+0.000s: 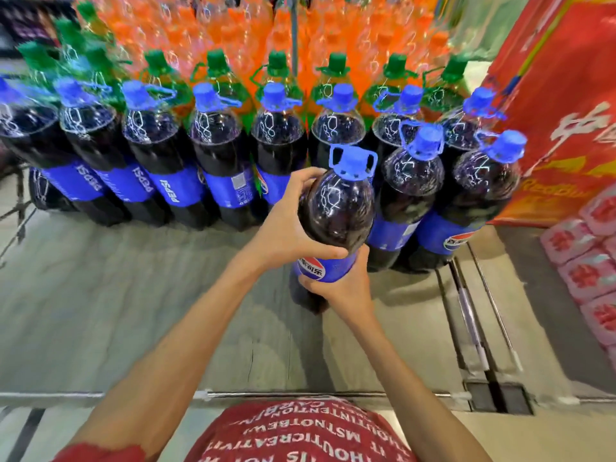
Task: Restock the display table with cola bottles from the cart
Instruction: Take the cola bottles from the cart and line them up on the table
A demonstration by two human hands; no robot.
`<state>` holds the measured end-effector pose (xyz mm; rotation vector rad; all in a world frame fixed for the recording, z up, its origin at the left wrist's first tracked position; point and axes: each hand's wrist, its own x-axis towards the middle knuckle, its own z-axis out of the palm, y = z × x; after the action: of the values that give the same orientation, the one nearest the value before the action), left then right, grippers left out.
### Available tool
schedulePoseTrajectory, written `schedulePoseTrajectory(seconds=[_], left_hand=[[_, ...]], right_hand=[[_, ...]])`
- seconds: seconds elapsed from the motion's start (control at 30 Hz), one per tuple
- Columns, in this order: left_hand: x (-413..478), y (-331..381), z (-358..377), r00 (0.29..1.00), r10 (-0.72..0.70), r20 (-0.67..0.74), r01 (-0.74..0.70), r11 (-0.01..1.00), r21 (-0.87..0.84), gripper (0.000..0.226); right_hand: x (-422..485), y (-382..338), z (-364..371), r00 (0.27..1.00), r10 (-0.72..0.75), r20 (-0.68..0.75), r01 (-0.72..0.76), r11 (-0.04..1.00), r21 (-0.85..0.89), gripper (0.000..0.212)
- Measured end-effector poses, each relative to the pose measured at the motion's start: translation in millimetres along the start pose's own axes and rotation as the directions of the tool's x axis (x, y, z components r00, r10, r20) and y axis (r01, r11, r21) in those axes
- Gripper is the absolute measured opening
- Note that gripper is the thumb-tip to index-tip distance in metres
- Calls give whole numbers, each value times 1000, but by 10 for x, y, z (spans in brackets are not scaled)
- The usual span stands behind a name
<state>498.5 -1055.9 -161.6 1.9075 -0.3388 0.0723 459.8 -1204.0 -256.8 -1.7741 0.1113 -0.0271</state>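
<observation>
fingers of your left hand curl round the shoulder of a dark blue-capped plastic cola bottle. your right hand grips its label.

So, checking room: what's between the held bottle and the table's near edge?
Only bare tabletop under the forearms, from held bottle to edge, per head view.

glossy plastic cola bottle, matt grey table

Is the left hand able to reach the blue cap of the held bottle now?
Probably yes: the left hand grips the bottle just below the cap, nothing covers it, and the right hand holds the bottle lower down.
</observation>
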Motion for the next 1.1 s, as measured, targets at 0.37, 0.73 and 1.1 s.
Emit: schedulePoseTrajectory(seconds=[0.37, 0.73, 1.1], left_hand=[[163, -126, -68, 998, -30, 58, 30, 1000, -5, 114], [-37, -232, -123, 993, 5, 119, -9, 999, 34, 118], [153, -296, -109, 990, 52, 133, -64, 994, 91, 120]], right_hand=[[287, 98, 42, 999, -30, -36, 27, 997, -79, 90], [74, 399, 255, 988, -10, -154, -8, 993, -117, 116], [71, 408, 311, 949, -23, -315, -62, 964, -257, 106]])
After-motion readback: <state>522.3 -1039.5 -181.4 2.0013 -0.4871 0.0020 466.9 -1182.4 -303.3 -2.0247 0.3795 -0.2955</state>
